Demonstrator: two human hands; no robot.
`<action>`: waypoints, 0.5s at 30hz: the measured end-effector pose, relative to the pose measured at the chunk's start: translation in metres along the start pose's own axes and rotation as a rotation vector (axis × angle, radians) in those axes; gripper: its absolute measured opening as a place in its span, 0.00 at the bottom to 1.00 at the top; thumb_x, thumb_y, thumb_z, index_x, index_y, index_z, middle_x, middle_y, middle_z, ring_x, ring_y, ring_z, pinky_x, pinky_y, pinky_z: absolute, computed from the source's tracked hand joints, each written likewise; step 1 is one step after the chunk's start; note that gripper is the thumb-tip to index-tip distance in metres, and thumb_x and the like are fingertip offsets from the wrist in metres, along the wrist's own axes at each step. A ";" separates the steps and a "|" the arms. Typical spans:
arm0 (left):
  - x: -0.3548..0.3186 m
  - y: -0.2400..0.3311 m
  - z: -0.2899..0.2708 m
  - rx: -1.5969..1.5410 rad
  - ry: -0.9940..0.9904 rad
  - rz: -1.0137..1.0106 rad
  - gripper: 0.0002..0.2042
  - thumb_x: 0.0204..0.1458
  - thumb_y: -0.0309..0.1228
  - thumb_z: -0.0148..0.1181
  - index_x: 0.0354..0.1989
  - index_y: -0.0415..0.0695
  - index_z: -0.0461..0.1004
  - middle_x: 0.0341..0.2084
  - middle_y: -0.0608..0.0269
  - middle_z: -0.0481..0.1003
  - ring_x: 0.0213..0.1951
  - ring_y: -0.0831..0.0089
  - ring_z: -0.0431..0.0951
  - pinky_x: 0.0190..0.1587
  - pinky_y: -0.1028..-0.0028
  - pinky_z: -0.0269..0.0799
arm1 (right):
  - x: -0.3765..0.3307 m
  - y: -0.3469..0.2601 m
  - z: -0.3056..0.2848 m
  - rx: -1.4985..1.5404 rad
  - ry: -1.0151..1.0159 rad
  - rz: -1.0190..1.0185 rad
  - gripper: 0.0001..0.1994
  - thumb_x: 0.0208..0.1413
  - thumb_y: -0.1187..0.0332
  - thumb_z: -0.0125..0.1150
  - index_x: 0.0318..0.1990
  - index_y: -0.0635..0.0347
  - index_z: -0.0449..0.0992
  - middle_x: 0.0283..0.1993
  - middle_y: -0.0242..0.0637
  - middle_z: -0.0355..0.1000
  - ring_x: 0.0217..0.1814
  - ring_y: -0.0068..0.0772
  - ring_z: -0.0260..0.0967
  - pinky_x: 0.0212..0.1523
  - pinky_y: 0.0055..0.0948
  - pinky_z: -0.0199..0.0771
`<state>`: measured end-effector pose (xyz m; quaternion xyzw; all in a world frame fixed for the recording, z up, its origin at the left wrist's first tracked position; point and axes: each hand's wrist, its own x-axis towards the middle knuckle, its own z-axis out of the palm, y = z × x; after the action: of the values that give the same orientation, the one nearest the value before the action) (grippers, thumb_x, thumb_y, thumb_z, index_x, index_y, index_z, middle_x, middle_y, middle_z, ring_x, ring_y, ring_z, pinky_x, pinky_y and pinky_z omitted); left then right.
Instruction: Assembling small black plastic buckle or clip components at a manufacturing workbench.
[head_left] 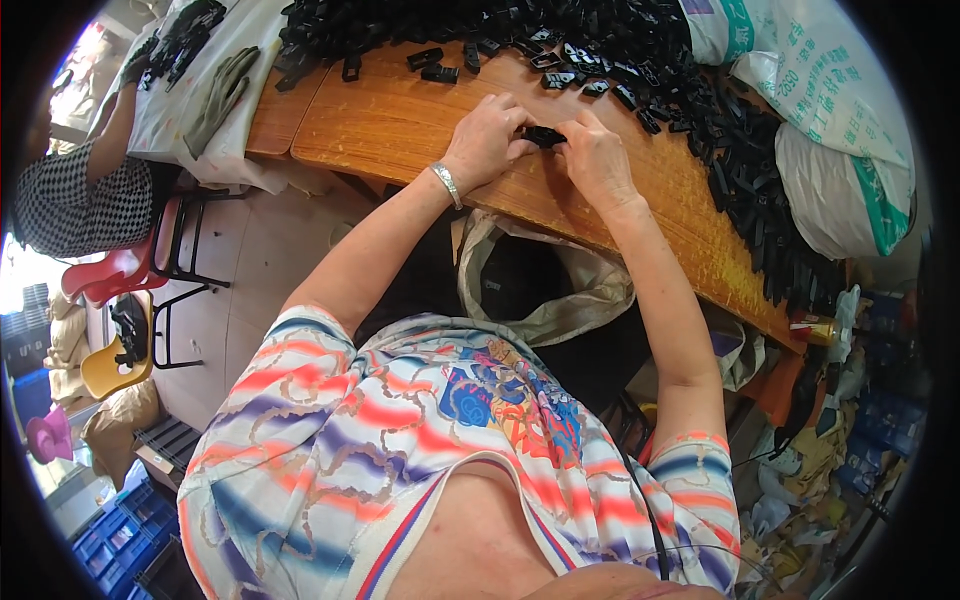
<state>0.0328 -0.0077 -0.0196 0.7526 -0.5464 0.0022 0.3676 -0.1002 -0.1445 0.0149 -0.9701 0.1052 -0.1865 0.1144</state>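
Both my hands meet over the near part of the wooden table [400,110], holding one small black plastic part [543,137] between them. My left hand [487,138], with a silver bracelet at its wrist, pinches the part's left end. Fingers of my right hand [597,158] close on its right end. Just beyond my hands lie loose black parts of similar look [440,73], at the edge of a large heap [640,50]. The exact shape of the held part is mostly covered by my fingers.
An open white sack [590,290] hangs below the table edge in front of me. Filled white and green bags [840,110] stand at the far right. On the left, a person in a checked top [85,200] works beside a grey glove [222,100] and red chair [120,270].
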 end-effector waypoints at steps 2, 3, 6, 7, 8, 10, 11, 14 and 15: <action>0.000 -0.002 0.000 0.009 -0.008 -0.003 0.12 0.45 0.33 0.69 0.38 0.44 0.79 0.39 0.60 0.73 0.47 0.60 0.72 0.49 0.65 0.72 | 0.000 -0.001 -0.001 -0.043 -0.028 -0.039 0.03 0.49 0.76 0.61 0.33 0.63 0.76 0.37 0.46 0.70 0.38 0.52 0.74 0.39 0.42 0.77; -0.001 -0.003 0.000 0.009 -0.009 -0.006 0.12 0.45 0.33 0.69 0.38 0.44 0.79 0.39 0.60 0.73 0.47 0.60 0.72 0.49 0.65 0.72 | 0.000 -0.001 -0.001 -0.086 -0.052 -0.079 0.02 0.49 0.77 0.59 0.32 0.63 0.75 0.37 0.46 0.69 0.38 0.50 0.75 0.39 0.42 0.77; -0.001 -0.004 0.002 0.001 0.021 0.014 0.11 0.45 0.32 0.68 0.37 0.46 0.79 0.37 0.62 0.73 0.46 0.60 0.72 0.47 0.65 0.71 | -0.002 0.000 -0.001 -0.134 -0.054 -0.150 0.03 0.50 0.78 0.56 0.33 0.63 0.73 0.39 0.46 0.67 0.40 0.48 0.74 0.39 0.40 0.78; -0.001 -0.005 0.003 -0.003 0.015 0.011 0.11 0.46 0.32 0.68 0.38 0.46 0.79 0.37 0.62 0.73 0.46 0.61 0.72 0.48 0.65 0.71 | -0.003 -0.001 0.000 -0.133 -0.057 -0.150 0.03 0.50 0.78 0.56 0.33 0.63 0.73 0.39 0.46 0.67 0.40 0.48 0.74 0.39 0.40 0.78; 0.000 -0.005 0.003 -0.007 0.008 0.009 0.11 0.46 0.33 0.68 0.38 0.46 0.79 0.37 0.62 0.73 0.46 0.61 0.72 0.48 0.65 0.71 | -0.004 -0.003 0.001 -0.149 -0.041 -0.172 0.05 0.50 0.77 0.55 0.35 0.64 0.73 0.40 0.45 0.67 0.41 0.46 0.74 0.39 0.38 0.78; 0.000 -0.005 0.004 -0.006 0.007 0.006 0.11 0.46 0.33 0.68 0.38 0.46 0.79 0.37 0.63 0.73 0.46 0.61 0.72 0.48 0.66 0.71 | -0.006 -0.004 0.006 -0.162 -0.028 -0.192 0.07 0.50 0.77 0.54 0.37 0.65 0.73 0.41 0.44 0.66 0.42 0.44 0.73 0.39 0.37 0.79; 0.000 -0.005 0.004 -0.005 0.007 0.008 0.11 0.46 0.33 0.68 0.38 0.46 0.79 0.37 0.63 0.73 0.46 0.61 0.72 0.48 0.66 0.71 | -0.008 -0.005 0.010 -0.215 -0.011 -0.195 0.08 0.50 0.76 0.54 0.39 0.66 0.73 0.41 0.43 0.66 0.43 0.43 0.73 0.39 0.35 0.79; 0.000 -0.005 0.003 -0.007 0.017 0.020 0.11 0.46 0.34 0.68 0.38 0.46 0.79 0.37 0.63 0.73 0.46 0.61 0.72 0.48 0.66 0.71 | -0.012 -0.006 0.017 -0.295 -0.008 -0.201 0.12 0.50 0.75 0.54 0.43 0.68 0.73 0.42 0.42 0.66 0.43 0.40 0.71 0.40 0.33 0.78; 0.000 -0.004 0.002 -0.008 0.015 0.017 0.11 0.46 0.34 0.68 0.38 0.46 0.79 0.37 0.63 0.73 0.46 0.61 0.72 0.48 0.66 0.71 | -0.013 -0.008 0.018 -0.324 -0.020 -0.205 0.14 0.50 0.75 0.54 0.45 0.69 0.72 0.43 0.42 0.66 0.44 0.39 0.71 0.40 0.32 0.78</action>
<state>0.0355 -0.0088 -0.0236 0.7464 -0.5500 0.0087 0.3746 -0.1038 -0.1302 -0.0037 -0.9832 0.0332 -0.1682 -0.0619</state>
